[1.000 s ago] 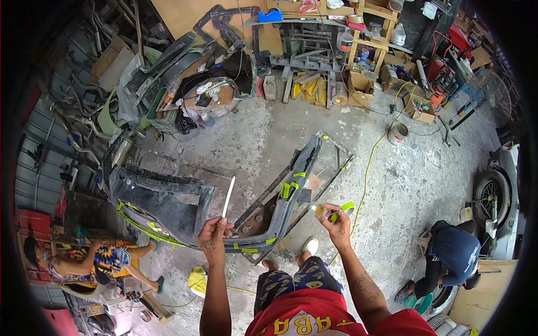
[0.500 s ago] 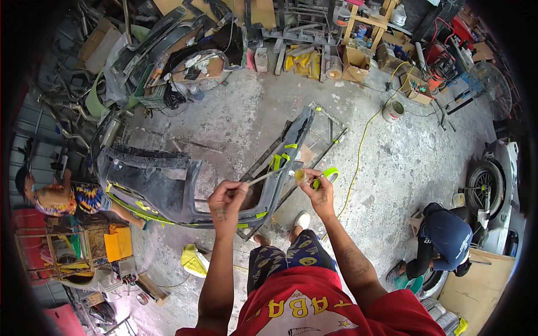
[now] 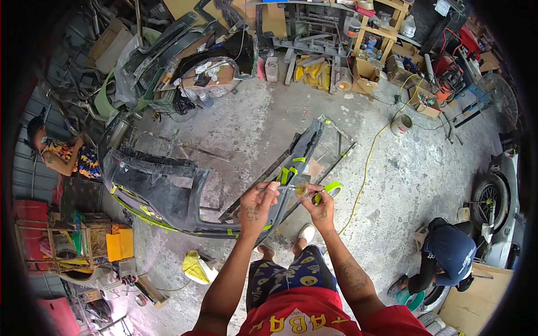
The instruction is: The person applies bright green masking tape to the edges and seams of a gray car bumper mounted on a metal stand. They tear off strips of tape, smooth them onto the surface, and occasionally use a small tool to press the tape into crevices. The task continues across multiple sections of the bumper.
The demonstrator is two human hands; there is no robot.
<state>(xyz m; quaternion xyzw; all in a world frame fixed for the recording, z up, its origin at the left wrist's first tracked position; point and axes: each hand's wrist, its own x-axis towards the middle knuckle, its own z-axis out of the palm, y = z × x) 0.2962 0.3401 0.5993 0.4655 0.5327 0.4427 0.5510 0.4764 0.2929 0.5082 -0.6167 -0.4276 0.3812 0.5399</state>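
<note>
My left hand pinches a thin pale stick, whose far end reaches the small cup in my other hand. That small clear cup has something yellowish in it, and the fingers of my right hand hold it. A roll of bright green tape hangs at the same right hand, around or against its fingers. Below both hands lies a dark grey car bumper with strips of green tape on it. It rests on a metal frame.
A person sits beyond the bumper's left end. Another person in dark blue bends by a car wheel at right. A yellow cable crosses the floor past a bucket. A yellow-white bag lies near my feet.
My left hand has moved right, bringing the stick's end to the cup. The person at left has shifted to a more upright posture.
</note>
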